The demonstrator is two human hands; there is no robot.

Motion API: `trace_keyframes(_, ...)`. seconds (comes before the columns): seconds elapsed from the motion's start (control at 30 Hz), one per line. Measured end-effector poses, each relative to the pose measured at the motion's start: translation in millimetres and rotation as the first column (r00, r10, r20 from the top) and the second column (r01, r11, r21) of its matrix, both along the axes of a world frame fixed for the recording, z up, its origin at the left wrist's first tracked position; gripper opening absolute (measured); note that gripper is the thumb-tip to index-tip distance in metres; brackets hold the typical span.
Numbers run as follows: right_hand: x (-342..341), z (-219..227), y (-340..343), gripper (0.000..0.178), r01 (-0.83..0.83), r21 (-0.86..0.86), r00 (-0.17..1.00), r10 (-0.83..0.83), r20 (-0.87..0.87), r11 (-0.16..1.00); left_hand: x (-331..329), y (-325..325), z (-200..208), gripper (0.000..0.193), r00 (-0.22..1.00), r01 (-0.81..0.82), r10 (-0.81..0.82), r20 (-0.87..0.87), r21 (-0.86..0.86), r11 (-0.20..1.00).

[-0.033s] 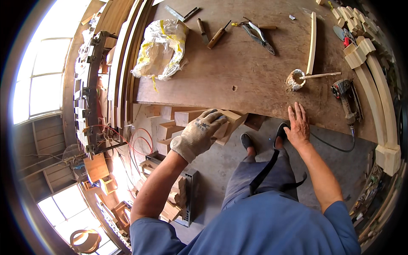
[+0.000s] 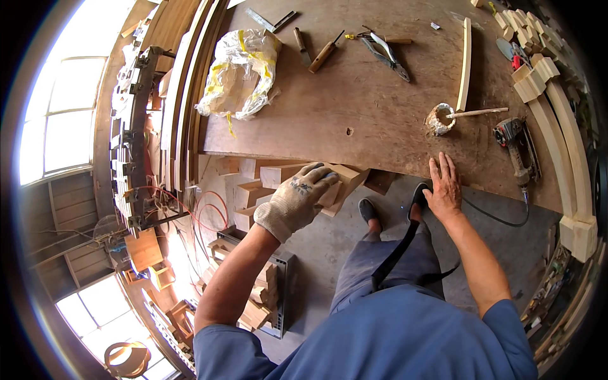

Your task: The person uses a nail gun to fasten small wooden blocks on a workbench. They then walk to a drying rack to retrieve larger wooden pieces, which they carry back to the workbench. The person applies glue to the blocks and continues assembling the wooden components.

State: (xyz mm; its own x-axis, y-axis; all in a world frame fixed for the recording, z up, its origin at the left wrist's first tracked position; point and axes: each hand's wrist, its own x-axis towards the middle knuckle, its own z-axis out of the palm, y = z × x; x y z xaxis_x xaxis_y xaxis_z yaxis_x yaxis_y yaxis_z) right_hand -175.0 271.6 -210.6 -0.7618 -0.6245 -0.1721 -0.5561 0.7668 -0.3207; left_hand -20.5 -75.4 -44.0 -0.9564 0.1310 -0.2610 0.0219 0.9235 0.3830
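My left hand (image 2: 296,199) wears a pale knitted glove and lies over the wooden blocks stacked just below the table's near edge. Its fingers stretch forward, slightly bent, across the end of a wooden block (image 2: 348,179); the thumb side is partly hidden. My bare right hand (image 2: 445,189) rests on the near edge of the wooden worktable (image 2: 304,120), fingers extended and nothing in them. Closest to it on the tabletop are a glue-crusted pot (image 2: 438,120) with a stick (image 2: 481,113) across its rim, and a red and black air nail gun (image 2: 516,142).
A crumpled plastic bag (image 2: 244,73), a square (image 2: 271,23), a chisel (image 2: 302,45), a screwdriver-like tool (image 2: 326,53) and pliers (image 2: 387,57) lie further back. A thin wood strip (image 2: 465,63) stands right of them. A hose (image 2: 506,221) hangs at right. A crate (image 2: 283,297) holds wood pieces.
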Motion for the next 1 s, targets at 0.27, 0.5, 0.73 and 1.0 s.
trace_keyframes(0.27, -0.9, 2.2, 0.4, 0.095, -0.021, -0.052, 0.999, 0.02, -0.027, 0.998, -1.0, -1.3, 0.7, 0.068, 1.0, -0.008, 0.008, 0.005, 0.032, 0.999)
trace_keyframes(0.5, -1.1, -0.2, 0.9, 0.094, -0.018, -0.013, 0.999, 0.018, -0.028, 1.0, 0.6, -2.5, -1.9, 0.069, 1.0, -0.01, 0.01, 0.011, 0.026, 1.0)
trace_keyframes(0.73, -1.0, 2.2, -0.1, 0.093, -0.015, -0.029, 0.999, 0.014, -0.029, 0.999, -0.3, -2.5, -1.8, 0.07, 1.0, 0.002, -0.002, 0.009, 0.01, 1.0)
trace_keyframes(1.0, -1.4, 2.1, 0.4, 0.092, -0.02, -0.002, 0.999, 0.02, -0.027, 1.0, -0.4, -0.7, 0.2, 0.068, 1.0, -0.017, 0.017, 0.02, 0.018, 1.0)
